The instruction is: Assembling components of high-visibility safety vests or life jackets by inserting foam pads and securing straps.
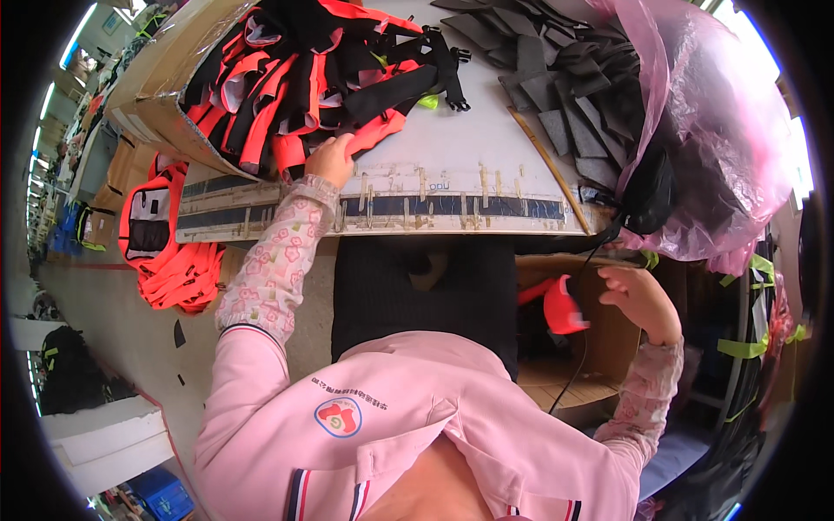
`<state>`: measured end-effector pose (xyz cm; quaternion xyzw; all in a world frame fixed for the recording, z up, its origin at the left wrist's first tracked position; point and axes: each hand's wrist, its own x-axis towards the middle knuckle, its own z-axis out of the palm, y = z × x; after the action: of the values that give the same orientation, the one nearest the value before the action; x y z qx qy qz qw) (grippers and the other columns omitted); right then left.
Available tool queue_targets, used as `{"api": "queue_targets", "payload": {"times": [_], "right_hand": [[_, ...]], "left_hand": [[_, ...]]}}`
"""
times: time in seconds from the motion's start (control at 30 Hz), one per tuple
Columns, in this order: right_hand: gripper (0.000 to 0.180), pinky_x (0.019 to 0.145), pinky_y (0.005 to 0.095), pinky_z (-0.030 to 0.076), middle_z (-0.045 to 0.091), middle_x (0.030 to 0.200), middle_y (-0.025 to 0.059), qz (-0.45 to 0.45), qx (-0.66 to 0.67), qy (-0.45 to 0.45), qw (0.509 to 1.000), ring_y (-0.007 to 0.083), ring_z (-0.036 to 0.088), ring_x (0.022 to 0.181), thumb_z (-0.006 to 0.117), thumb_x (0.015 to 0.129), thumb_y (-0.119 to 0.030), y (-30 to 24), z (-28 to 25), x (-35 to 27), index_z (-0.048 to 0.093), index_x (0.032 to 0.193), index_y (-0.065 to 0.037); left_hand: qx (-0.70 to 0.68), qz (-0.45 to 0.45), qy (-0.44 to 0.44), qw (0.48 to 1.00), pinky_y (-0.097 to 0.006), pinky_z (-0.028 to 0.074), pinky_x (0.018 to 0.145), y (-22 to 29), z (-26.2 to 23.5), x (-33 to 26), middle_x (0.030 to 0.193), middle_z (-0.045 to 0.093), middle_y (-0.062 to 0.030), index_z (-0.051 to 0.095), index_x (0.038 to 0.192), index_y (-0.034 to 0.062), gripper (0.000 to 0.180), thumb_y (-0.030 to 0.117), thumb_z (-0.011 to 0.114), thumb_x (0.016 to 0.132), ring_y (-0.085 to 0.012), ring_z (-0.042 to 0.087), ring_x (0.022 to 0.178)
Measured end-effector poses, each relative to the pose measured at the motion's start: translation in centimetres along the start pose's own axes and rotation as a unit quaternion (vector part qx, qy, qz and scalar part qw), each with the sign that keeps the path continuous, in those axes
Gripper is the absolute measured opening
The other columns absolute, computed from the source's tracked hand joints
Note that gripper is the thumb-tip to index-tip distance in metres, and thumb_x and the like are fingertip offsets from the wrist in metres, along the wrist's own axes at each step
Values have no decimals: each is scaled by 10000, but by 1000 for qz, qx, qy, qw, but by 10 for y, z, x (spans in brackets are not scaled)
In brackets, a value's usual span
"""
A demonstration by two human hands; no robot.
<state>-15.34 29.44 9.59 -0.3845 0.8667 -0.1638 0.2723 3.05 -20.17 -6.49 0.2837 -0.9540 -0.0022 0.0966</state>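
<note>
Orange-and-black vests (304, 78) lie heaped at the white tabletop's (452, 156) left end, where the left hand (330, 159) pinches the edge of one, while the right hand (638, 300) hangs half-curled and empty beside a red tool (563, 308) above a cardboard box (608, 347).

We cannot see the fingertips of the left hand (330, 160); they are buried in the heap of orange and black webbed vests (304, 78). The thumb side of the right hand (641, 300) covers part of the red fabric piece (563, 308). The crinkled pink plastic bag (712, 130) veils the dark things inside, and its far side runs out of our view.
</note>
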Motion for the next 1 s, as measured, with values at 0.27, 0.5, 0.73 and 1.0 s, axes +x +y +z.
{"api": "queue_targets", "payload": {"times": [0.27, 0.5, 0.73, 1.0], "right_hand": [[470, 842, 301, 444, 539, 1143, 191, -180, 288, 129, 932, 242, 564, 983, 627, 809, -176, -41, 66, 116, 470, 1231, -41], [633, 1064, 442, 200, 267, 1399, 202, -137, -80, 248, 956, 369, 205, 1312, 526, 831, -444, -45, 175, 212, 364, 1328, -87], [654, 1073, 432, 186, 230, 1420, 192, -188, -105, 235, 948, 346, 186, 1327, 508, 840, -447, -37, 174, 218, 312, 1359, -100], [650, 1073, 433, 183, 244, 1416, 190, -186, -139, 236, 944, 344, 189, 1327, 500, 845, -445, -45, 177, 225, 307, 1363, -104]], "left_hand": [[-906, -222, -303, 193, -478, 472, 836, 163, -16, -76, 1043, 615, -145, 539, 1109, 3, 348, 229, 417, 873, -284, 609, 930], [-890, -250, -359, 126, -508, 362, 950, 191, 15, -119, 1157, 548, -115, 476, 1196, 49, 429, 315, 521, 862, -340, 469, 1131], [-846, -169, -322, 391, -426, 428, 910, 181, 14, -133, 1119, 562, -184, 482, 1126, 21, 293, 99, 503, 845, -292, 542, 1066], [-790, -279, -294, 460, -399, 530, 724, 208, 36, -125, 958, 612, -151, 518, 1091, 17, 255, 103, 519, 850, -280, 629, 835]]}}
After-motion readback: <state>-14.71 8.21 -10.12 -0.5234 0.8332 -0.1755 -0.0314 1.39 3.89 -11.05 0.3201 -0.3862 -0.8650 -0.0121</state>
